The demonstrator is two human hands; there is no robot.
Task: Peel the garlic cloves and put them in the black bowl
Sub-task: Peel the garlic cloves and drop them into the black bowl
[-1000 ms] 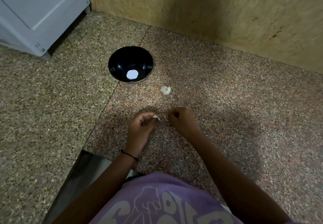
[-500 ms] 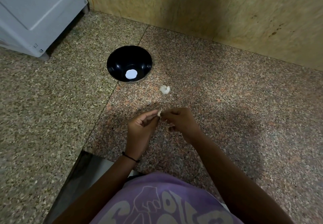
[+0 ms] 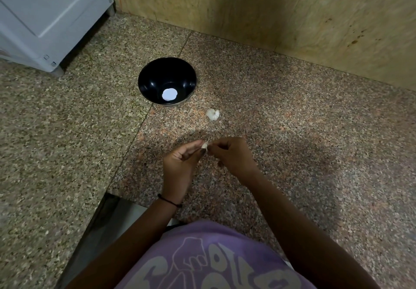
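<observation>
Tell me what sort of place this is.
Probably a home kitchen: a speckled granite surface meets a beige stone wall, a white appliance stands at the far left, and a black bowl and garlic bulb sit out. Counter or floor, I cannot tell.

Bowl (image 3: 148,81) on table (image 3: 292,131), garlic bulb (image 3: 212,114) near its right; closer in, left hand (image 3: 180,162) and right hand (image 3: 234,155) meet at clove (image 3: 204,145).

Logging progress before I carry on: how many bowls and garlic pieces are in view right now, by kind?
Black bowl: 1
Garlic bulb, lying on the stone surface: 1
Garlic clove, pinched between left hand and right hand: 1
Total: 3
</observation>
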